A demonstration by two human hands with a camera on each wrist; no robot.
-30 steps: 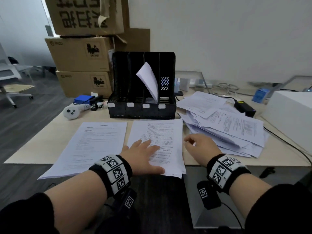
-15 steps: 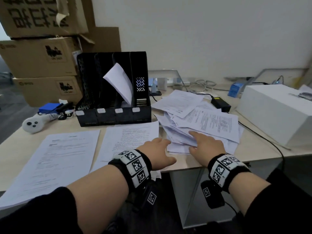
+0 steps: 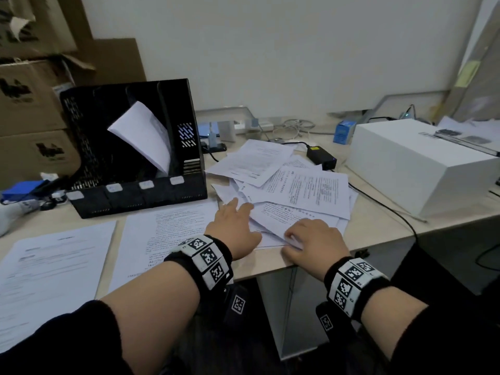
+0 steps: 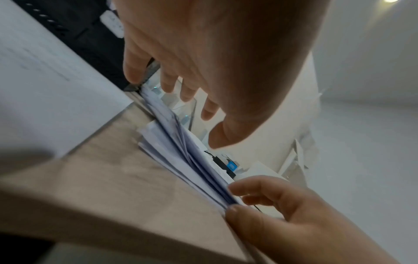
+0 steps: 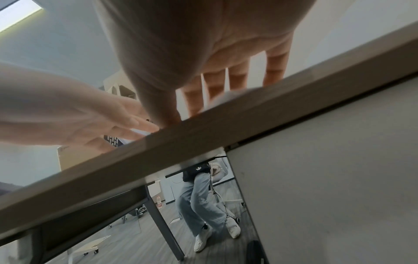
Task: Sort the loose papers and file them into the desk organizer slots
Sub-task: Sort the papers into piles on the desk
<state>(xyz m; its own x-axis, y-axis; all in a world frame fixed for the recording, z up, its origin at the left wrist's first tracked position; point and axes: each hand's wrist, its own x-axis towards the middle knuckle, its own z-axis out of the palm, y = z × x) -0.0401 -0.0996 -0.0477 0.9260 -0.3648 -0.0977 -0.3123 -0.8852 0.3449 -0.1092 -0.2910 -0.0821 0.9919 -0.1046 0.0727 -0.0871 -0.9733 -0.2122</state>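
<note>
A black desk organizer [image 3: 130,158] stands at the back left of the desk with one white sheet [image 3: 143,133] leaning in its right slot. Two printed sheets [image 3: 54,266] [image 3: 162,234] lie flat in front of it. The loose paper pile [image 3: 303,190] spreads to their right. My left hand [image 3: 238,212] is flat over the pile's left edge with its fingers straight and spread. In the left wrist view these fingers [image 4: 169,80] hang just above the pile [image 4: 181,151]. My right hand [image 3: 311,239] is at the pile's near corner. Its thumb [image 4: 235,212] and forefinger pinch that corner.
A large white box [image 3: 419,163] fills the desk's right side. A black power adapter [image 3: 322,155] and its cable run behind the pile. Cardboard boxes [image 3: 32,104] are stacked at the left. The desk's front edge [image 3: 270,263] is right under my wrists. A person's legs [image 5: 203,205] show beyond the desk.
My view has swung right. Both hands left the middle sheet and moved right onto the loose pile. The right hand drew back to its near corner and pinched it.
</note>
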